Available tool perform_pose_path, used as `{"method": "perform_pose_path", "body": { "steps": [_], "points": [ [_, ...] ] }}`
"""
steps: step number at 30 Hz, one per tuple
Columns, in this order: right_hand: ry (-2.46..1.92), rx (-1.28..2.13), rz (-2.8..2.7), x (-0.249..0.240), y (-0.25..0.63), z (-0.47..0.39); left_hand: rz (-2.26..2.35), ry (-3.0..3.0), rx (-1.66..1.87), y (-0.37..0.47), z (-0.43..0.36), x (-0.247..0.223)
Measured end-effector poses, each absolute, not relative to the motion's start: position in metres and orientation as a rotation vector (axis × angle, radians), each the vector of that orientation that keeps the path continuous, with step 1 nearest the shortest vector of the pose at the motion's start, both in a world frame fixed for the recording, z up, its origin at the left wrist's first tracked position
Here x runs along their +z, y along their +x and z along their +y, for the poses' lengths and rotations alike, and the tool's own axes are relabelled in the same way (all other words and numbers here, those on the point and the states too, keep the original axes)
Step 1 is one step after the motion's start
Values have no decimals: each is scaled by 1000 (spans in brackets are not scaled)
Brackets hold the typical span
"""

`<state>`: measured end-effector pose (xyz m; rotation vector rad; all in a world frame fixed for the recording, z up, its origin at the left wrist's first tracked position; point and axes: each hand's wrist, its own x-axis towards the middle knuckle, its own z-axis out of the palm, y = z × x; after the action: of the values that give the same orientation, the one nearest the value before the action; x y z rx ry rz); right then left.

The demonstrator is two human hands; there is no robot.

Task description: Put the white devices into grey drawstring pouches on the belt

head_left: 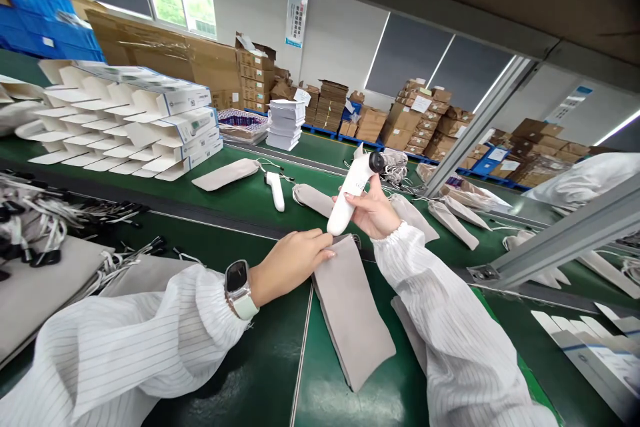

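Observation:
In my right hand point(373, 208) is a white handheld device point(351, 195) with a black round end, tilted with that end up. Its lower tip is at the mouth of a grey fabric pouch point(354, 307) lying on the green table. My left hand point(293, 261), with a watch at the wrist, has its fingers closed on the top edge of that pouch. Another grey pouch point(410, 327) is partly hidden under my right sleeve. Beyond my hands, a second white device point(275, 191) lies between a grey pouch point(226, 175) and another pouch point(314, 200).
Stacked white boxes point(185, 123) with open flaps stand at the back left, beside a pile of white booklets point(286, 123). Pouches with black-tipped cords point(30, 233) lie at the left. A metal post point(470, 127) slants on the right, near flat white boxes point(590, 360).

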<state>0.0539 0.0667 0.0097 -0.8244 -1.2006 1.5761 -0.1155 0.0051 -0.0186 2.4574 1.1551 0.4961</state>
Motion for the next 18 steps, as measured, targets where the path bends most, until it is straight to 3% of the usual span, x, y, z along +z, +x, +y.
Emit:
{"method": "perform_pose_path", "body": {
  "steps": [7,12,18],
  "points": [
    [-819,1506,-1167,14,49,59,1165,2214,815,-114,4,-12],
    [-1071,1582,-1431,6,40,56,1266,2077,1135,-118,5,-7],
    [-1281,1593,-1670,4,36,54,1326,2068,1164,-124,5,-2]
  ]
}}
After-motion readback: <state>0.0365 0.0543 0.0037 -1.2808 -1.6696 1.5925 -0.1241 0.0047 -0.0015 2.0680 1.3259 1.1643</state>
